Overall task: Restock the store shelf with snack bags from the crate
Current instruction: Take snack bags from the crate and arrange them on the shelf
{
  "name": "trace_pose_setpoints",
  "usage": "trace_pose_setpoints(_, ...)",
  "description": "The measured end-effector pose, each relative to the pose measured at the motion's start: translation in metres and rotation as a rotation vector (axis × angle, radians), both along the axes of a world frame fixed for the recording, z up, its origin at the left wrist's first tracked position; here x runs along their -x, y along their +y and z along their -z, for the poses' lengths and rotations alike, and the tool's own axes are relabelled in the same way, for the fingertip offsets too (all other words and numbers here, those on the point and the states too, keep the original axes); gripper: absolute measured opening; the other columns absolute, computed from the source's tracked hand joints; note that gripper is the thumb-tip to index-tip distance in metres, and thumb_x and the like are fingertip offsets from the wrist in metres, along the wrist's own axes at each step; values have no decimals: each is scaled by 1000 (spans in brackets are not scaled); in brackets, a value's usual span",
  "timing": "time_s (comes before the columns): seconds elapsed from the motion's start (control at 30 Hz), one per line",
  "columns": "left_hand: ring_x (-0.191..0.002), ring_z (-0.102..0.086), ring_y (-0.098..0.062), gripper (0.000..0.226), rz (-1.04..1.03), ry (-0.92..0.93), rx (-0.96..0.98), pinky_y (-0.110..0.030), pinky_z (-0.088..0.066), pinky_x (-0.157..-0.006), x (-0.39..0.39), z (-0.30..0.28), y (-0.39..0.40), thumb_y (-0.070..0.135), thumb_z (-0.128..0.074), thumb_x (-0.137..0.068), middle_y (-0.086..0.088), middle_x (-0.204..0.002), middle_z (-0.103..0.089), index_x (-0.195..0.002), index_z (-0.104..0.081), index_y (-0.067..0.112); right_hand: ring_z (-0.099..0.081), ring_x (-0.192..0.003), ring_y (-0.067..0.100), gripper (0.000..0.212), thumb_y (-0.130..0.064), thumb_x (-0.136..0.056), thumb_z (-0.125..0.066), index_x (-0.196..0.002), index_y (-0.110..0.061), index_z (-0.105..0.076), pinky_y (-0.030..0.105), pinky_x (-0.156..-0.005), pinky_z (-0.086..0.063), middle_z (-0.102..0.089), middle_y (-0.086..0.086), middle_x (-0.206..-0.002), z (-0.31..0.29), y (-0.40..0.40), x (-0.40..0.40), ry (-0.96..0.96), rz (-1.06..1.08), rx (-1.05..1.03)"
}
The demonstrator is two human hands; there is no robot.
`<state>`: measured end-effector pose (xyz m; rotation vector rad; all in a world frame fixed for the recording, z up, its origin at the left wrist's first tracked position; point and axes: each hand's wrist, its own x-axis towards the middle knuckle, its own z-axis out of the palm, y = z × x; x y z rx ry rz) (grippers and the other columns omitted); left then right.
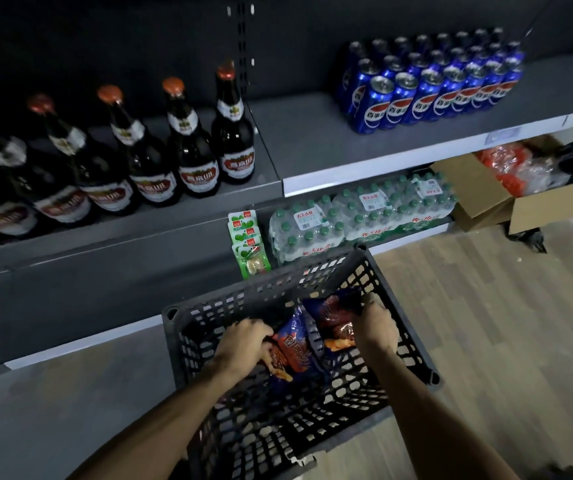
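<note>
A black slotted plastic crate [264, 285] sits at the front of the low grey shelf [70, 393]. Both my hands reach down inside it. My left hand [245, 341] grips a dark blue and orange snack bag [292, 351] by its left edge. My right hand [377, 323] grips a second snack bag [333, 313] of the same kind, tilted toward the crate's far right wall. The two bags touch in the middle of the crate. Whether more bags lie beneath is hidden.
Small green snack packs [247, 242] stand in a row on the bottom shelf beside shrink-wrapped water bottles [354, 216]. Brown beer bottles [188, 147] and blue soda cans [430, 88] fill the upper shelf. An open cardboard box [506, 199] sits on the wooden floor [503, 323] at the right.
</note>
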<state>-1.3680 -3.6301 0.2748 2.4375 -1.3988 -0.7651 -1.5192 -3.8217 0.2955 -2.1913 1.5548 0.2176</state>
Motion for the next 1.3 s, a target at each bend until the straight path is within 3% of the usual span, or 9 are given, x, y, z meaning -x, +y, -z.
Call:
trace_pose_setpoints(0.27,-100,-65,-18,20,-71,-51,34,-31,-49,-83,-27,-76,14,29,-66,-89,4,-106,-70,-108,-70,23,-66,-94,32,23,-20,-95,-54,-117,-15,-49,32,-69,-42,-69,12,-107,-92,-4,-14,-58,-4,50)
trace_pose_setpoints(0.53,-88,-66,-16,15,-141,-124,99,-31,-50,-76,-51,-172,2,31,-68,-88,3,-97,-70,-99,-71,22,-57,-75,23,18,-27,-97,-55,-109,-19,-44,33,-69,-45,-67,6,-96,-189,-19,-47,-173,-51,104)
trace_pose_setpoints(0.73,-95,-64,-19,13,-185,-182,153,-32,-47,-79,-65,-252,6,28,-64,-91,1,-102,-68,-100,-69,20,-65,-83,29,25,-34,-92,-62,-106,-19,-48,37,-74,-53,-69,10,-98,-261,-15,-60,-284,-104,110)
trace_pose_setpoints(0.83,-99,-63,-19,16,-203,-224,200,-28,-45,-79,-68,-293,9,25,-61,-93,-2,-106,-68,-104,-68,16,-62,-79,24,18,-27,-95,-62,-104,-23,-47,30,-68,-45,-71,7,-100,-304,-8,-68,-444,-166,97)
trace_pose_setpoints(0.9,-103,-62,-21,19,-199,-252,227,-29,-44,-81,-74,-324,15,24,-59,-94,-5,-110,-67,-108,-67,13,-66,-87,29,23,-28,-93,-65,-111,-20,-52,32,-67,-42,-72,12,-102,-330,-2,-81,-529,-197,131)
trace_pose_setpoints(1.1,-105,-59,-32,23,-232,-382,219,-41,-47,-87,-95,-412,67,24,-58,-92,-12,-110,-63,-107,-65,8,-67,-101,32,45,-30,-83,-76,-123,-21,-58,42,-89,-51,-71,11,-113,-390,46,-128,-627,-224,99)
trace_pose_setpoints(1.3,-104,-59,-30,24,-387,-496,240,-41,-46,-88,-129,-476,168,30,-58,-93,-10,-110,-63,-105,-63,9,-69,-98,28,40,-28,-76,-82,-109,-20,-61,44,-94,-52,-74,6,-104,-445,123,-185,-752,-283,73)
